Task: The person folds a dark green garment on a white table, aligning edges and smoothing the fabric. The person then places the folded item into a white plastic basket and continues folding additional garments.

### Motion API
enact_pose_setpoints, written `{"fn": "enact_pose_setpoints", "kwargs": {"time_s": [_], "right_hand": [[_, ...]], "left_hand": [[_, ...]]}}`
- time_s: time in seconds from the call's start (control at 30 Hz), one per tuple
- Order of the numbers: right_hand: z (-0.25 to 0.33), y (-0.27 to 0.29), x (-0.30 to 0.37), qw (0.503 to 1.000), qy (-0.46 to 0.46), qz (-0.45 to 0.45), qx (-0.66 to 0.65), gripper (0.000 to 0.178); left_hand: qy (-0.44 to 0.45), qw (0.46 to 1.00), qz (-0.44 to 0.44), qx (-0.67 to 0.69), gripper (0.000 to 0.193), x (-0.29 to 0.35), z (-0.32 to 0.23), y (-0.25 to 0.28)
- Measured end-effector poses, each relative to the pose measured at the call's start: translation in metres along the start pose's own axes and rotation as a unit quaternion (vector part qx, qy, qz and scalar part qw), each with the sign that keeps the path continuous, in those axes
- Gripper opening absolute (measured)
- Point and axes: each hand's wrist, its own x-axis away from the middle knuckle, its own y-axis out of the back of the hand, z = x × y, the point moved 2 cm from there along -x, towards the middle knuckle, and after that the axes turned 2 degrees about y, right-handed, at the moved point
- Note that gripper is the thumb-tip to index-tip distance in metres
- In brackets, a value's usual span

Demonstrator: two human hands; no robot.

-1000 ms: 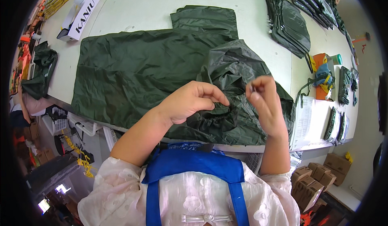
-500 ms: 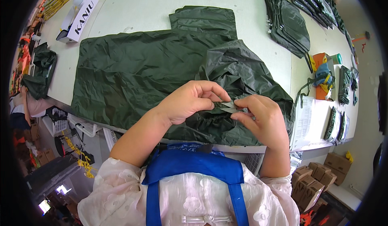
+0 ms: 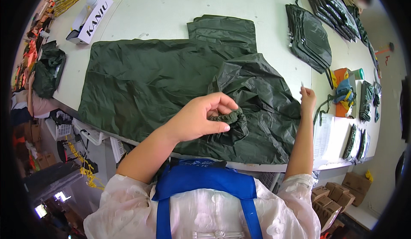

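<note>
A large dark green garment of thin, shiny fabric point(image 3: 137, 76) lies spread on the pale table in front of me. My left hand point(image 3: 192, 115) is closed at its near part, with thumb and fingers on either side of a gathered, cuff-like edge point(image 3: 240, 121). The fabric is crumpled into folds around that edge. Off to the right, beyond the garment's edge, my right hand point(image 3: 308, 98) is raised with its fingers pinched. Between them a small, pale, pointed piece point(image 3: 302, 85) sticks up; I cannot make out its kind.
Stacked dark green pouches point(image 3: 309, 35) and plastic-wrapped packs point(image 3: 332, 10) lie at the far right. An orange box point(image 3: 341, 78) with a blue and yellow cloth stands nearer. A white box point(image 3: 95, 18) sits at the far left. Beyond the table's left end, another person's arm point(image 3: 31, 91) reaches toward green fabric.
My right hand has left the gathered edge and moved right and away from me, carrying the small pale piece. My left hand stays at the gathered edge, which now shows more rounded.
</note>
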Motion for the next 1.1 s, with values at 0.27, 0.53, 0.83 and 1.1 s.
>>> {"fn": "enact_pose_setpoints", "kwargs": {"time_s": [0.27,0.53,0.83,1.1], "right_hand": [[0.151,-0.045,0.148,0.865,0.101,0.385,-0.304,0.074],[0.184,-0.073,0.22,0.679,-0.063,0.545,-0.488,0.082],[0.204,-0.091,0.194,0.959,0.206,0.06,-0.186,0.024],[0.239,-0.082,0.26,0.857,0.36,0.289,-0.228,0.024]], "left_hand": [[-0.424,0.713,-0.187,-0.526,0.023,0.028,0.006,-0.009],[-0.165,0.973,-0.127,-0.093,0.097,0.021,0.044,0.013],[-0.307,0.811,-0.13,-0.481,0.034,0.02,0.034,-0.014],[-0.189,0.746,-0.443,-0.461,0.02,0.023,0.031,0.073]]}}
